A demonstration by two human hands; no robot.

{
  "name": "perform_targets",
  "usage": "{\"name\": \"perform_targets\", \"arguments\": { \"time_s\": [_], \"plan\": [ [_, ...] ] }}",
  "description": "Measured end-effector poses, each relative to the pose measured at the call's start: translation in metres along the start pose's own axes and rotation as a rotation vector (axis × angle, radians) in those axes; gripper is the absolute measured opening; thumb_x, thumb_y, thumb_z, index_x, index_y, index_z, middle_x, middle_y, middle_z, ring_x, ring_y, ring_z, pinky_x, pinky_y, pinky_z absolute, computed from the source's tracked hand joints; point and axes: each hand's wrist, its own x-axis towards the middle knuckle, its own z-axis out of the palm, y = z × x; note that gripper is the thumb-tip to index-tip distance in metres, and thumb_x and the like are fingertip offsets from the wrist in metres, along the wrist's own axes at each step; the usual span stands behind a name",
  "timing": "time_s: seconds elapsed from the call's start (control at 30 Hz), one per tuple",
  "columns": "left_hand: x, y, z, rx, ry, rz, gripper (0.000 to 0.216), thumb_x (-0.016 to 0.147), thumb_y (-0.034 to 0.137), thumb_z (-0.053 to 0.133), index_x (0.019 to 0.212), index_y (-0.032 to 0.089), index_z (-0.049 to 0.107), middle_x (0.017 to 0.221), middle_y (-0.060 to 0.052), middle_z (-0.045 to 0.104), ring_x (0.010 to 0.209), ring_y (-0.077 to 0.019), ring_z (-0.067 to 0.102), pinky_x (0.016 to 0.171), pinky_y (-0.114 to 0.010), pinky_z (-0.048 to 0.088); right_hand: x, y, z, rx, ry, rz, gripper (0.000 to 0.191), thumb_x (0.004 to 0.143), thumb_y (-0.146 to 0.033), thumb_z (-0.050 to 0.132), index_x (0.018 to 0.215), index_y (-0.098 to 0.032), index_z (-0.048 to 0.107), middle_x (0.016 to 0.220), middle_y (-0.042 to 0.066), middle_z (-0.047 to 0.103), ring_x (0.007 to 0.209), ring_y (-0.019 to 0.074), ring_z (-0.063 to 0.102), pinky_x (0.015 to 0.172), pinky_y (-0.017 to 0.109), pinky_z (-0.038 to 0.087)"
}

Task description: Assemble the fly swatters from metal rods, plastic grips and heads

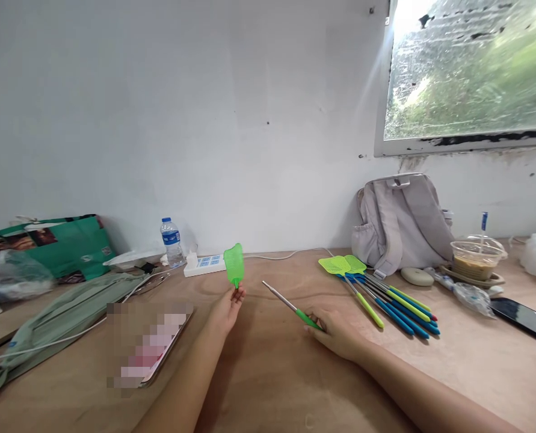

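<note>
Pinched by its short stem, a green fly swatter head (234,263) stands upright in my left hand (230,305). My right hand (333,329) is closed around the green grip of a metal swatter handle (286,302), whose bare silver tip points up and left toward the swatter head. Head and handle are apart, with a gap between them. To the right of my right hand lies a pile of fly swatters (396,304) with yellow-green and blue grips; yellow-green heads show at its far end.
On the left are a pixelated phone (154,355), a grey-green bag (64,319), a green shopping bag (76,246), a water bottle (171,243) and a power strip (207,264). A backpack (398,222), an iced drink cup (475,261) and a black phone (527,319) are on the right.
</note>
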Motion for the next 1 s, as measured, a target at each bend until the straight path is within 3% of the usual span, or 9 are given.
{"name": "perform_targets", "arguments": {
  "time_s": [0.27, 0.67, 1.0],
  "plan": [
    [-0.007, -0.012, 0.009, -0.212, 0.028, -0.066, 0.029, 0.086, 0.002, 0.036, 0.062, 0.011, 0.051, 0.054, 0.0, 0.053, 0.047, -0.0037, 0.052, 0.059, -0.016, 0.052, 0.0, -0.015, -0.007, -0.076, -0.124, 0.037, 0.011, 0.076, -0.026, 0.049, 0.079, -0.019, 0.056, 0.077, 0.003, 0.062, 0.066, 0.0143, 0.051, 0.056, 0.023, 0.029],
    [-0.02, -0.027, 0.018, -0.203, -0.144, -0.03, 0.014, 0.078, 0.002, 0.051, 0.07, 0.011, 0.058, 0.062, -0.004, 0.064, 0.058, -0.01, 0.062, 0.06, -0.021, 0.053, 0.002, -0.013, -0.004, -0.073, -0.066, 0.039, 0.011, 0.075, -0.026, 0.049, 0.073, -0.018, 0.056, 0.071, 0.002, 0.061, 0.062, 0.0132, 0.049, 0.055, 0.023, 0.029],
    [-0.02, -0.027, 0.015, -0.178, -0.177, -0.052, 0.009, 0.075, 0.003, 0.056, 0.074, 0.012, 0.06, 0.067, -0.004, 0.068, 0.06, -0.0115, 0.065, 0.06, -0.021, 0.053, 0.004, -0.009, -0.002, -0.029, -0.059, 0.034, 0.013, 0.076, -0.027, 0.049, 0.069, -0.018, 0.056, 0.064, -0.001, 0.057, 0.057, 0.0114, 0.045, 0.053, 0.022, 0.028]
  ]
}}
